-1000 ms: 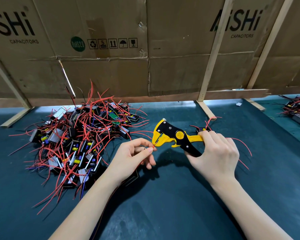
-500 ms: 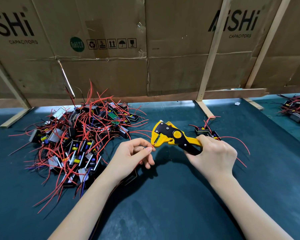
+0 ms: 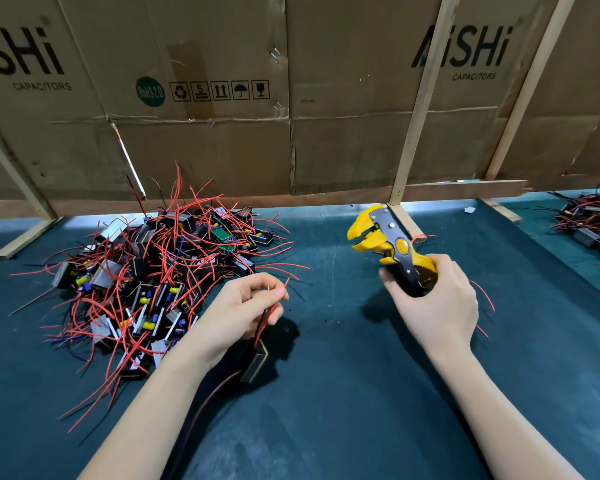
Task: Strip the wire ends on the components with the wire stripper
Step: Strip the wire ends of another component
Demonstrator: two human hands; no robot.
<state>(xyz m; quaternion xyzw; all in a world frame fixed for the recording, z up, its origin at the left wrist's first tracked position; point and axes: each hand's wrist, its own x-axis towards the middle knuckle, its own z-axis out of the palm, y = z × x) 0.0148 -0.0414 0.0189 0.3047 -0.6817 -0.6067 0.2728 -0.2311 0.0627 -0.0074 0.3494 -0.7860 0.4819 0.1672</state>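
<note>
Dark green tabletop (image 3: pixel 326 410) before cardboard: left hand (image 3: pixel 236 313) pinches a red wire (image 3: pixel 280 297) of a dangling component (image 3: pixel 255 362), right hand (image 3: pixel 437 306) at three o'clock grips the yellow stripper (image 3: pixel 385 244), jaws apart, wire outside them; next likely needs feeding an end between them.

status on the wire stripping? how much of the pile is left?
Done: can't confirm any count; a few red-wired parts lie partly hidden behind the right hand.
In hand: left hand pinches a red wire with its black box component hanging below; right hand grips the yellow-and-black wire stripper, apart from the wire.
Left: the big tangled pile of red-wired components on the dark green mat.
</note>
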